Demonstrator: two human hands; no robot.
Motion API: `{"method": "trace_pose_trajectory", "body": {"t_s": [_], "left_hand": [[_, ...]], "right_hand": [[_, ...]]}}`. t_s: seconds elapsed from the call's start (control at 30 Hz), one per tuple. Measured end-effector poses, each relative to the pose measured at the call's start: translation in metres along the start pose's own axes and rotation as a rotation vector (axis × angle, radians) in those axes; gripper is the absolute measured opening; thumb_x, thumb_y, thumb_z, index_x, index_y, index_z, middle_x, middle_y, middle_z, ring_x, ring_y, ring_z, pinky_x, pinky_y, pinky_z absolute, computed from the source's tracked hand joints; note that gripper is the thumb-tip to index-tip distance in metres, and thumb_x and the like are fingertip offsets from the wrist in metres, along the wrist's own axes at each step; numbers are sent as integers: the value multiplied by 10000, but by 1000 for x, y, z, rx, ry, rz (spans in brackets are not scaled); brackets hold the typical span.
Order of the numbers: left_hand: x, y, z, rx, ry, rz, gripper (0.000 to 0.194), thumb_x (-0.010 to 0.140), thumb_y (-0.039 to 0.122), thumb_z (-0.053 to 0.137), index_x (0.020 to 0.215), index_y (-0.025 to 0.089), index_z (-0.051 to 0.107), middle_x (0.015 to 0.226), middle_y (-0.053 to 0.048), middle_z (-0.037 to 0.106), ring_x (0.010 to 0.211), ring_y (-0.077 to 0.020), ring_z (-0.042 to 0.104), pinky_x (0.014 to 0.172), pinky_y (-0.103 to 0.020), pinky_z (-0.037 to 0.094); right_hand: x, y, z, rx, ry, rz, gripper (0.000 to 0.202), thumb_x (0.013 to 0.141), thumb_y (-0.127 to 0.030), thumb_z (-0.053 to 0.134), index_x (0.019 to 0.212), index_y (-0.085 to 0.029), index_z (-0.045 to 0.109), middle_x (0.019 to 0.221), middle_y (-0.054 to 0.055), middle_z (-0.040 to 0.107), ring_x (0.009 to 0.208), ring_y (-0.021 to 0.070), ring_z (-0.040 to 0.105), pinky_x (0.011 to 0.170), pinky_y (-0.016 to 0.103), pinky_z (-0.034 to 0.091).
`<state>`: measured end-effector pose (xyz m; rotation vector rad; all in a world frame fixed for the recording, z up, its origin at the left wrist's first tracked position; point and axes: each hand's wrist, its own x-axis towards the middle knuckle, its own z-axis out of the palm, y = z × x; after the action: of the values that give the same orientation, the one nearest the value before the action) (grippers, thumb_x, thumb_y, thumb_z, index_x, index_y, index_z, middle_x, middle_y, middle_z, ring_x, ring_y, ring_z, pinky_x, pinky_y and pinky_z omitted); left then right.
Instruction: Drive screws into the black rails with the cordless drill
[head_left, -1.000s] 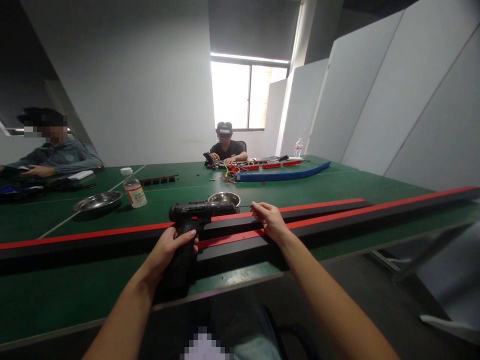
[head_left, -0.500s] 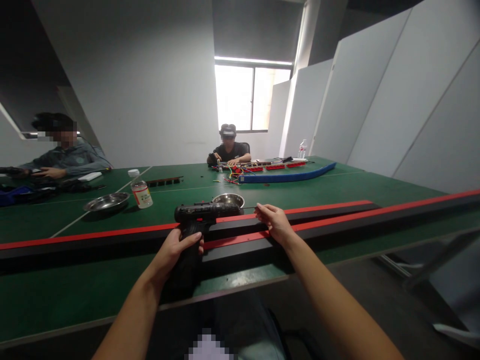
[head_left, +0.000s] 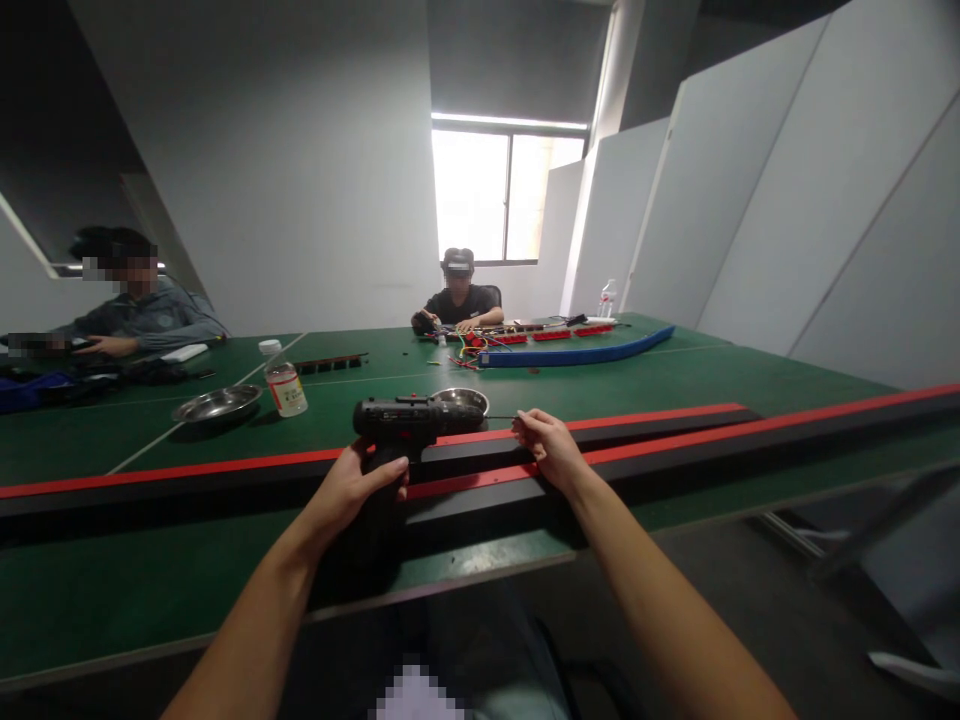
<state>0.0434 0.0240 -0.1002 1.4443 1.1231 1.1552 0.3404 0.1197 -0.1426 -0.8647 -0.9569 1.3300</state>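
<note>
My left hand [head_left: 361, 484] is wrapped round the grip of a black cordless drill [head_left: 391, 414], which lies level and points right. A long thin bit [head_left: 499, 416] sticks out of its chuck. At the far end of this bit, my right hand [head_left: 553, 448] pinches the tip between thumb and fingers. Whether a small screw is also in that pinch is hidden. Under both hands run two long bars, black with red tops: a nearer bar [head_left: 660, 456] and a farther bar [head_left: 225, 470]. Just behind the drill's chuck stands a small steel bowl [head_left: 465, 395].
A steel dish [head_left: 217, 404] and a white-capped plastic bottle [head_left: 287, 390] stand to the left on the green table [head_left: 150, 575]. Farther back lie a blue curved strip [head_left: 585, 352] and red wired parts [head_left: 551, 334]. Two other people sit beyond, one at left [head_left: 161, 315], one opposite [head_left: 469, 300].
Very little differs. The drill has tilted and shifted slightly to the right and up in my left hand's grasp, while my right hand keeps its pinch at the bit's tip.
</note>
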Motion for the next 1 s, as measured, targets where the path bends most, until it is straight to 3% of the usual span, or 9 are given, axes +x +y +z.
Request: {"method": "trace_pose_trajectory", "body": {"t_s": [0.17, 0.37, 0.5, 0.9, 1.0], "left_hand": [[9, 41, -10, 207, -82, 129, 332, 764, 400, 792, 913, 156, 622, 720, -50, 669, 624, -194, 645, 582, -272, 530], [22, 95, -31, 377, -26, 77, 446, 629, 343, 866, 1007, 158, 715, 736, -69, 709, 579, -208, 651, 511, -264, 512], [36, 121, -49, 542, -58, 1, 515, 563, 281, 895, 1052, 197, 760, 830, -85, 740, 575, -220, 664, 482, -263, 498], [60, 129, -58, 703, -164, -54, 556, 570, 262, 885, 1115, 221, 780, 998, -133, 755, 651, -246, 686, 548, -294, 512], [74, 140, -54, 788, -184, -24, 459, 570, 246, 871, 1022, 192, 812, 885, -138, 751, 657, -252, 679, 596, -310, 503]], "right_hand": [[-4, -3, 0, -57, -65, -36, 395, 593, -485, 886, 646, -193, 626, 689, 21, 642, 635, 129, 533, 577, 247, 377], [-1, 6, 1, -189, -81, -142, 377, 663, -539, 831, 679, -188, 696, 705, 37, 662, 637, 142, 532, 640, 281, 416], [1, 10, 1, -326, -72, -215, 358, 714, -542, 785, 739, -188, 740, 743, 55, 699, 675, 171, 578, 690, 313, 450], [-1, 9, 4, -447, -148, -256, 318, 794, -500, 721, 779, -183, 744, 760, 64, 711, 743, 205, 627, 705, 323, 472], [0, 10, 4, -462, -151, -260, 313, 799, -495, 718, 787, -183, 744, 771, 67, 714, 750, 207, 628, 700, 321, 469]]}}
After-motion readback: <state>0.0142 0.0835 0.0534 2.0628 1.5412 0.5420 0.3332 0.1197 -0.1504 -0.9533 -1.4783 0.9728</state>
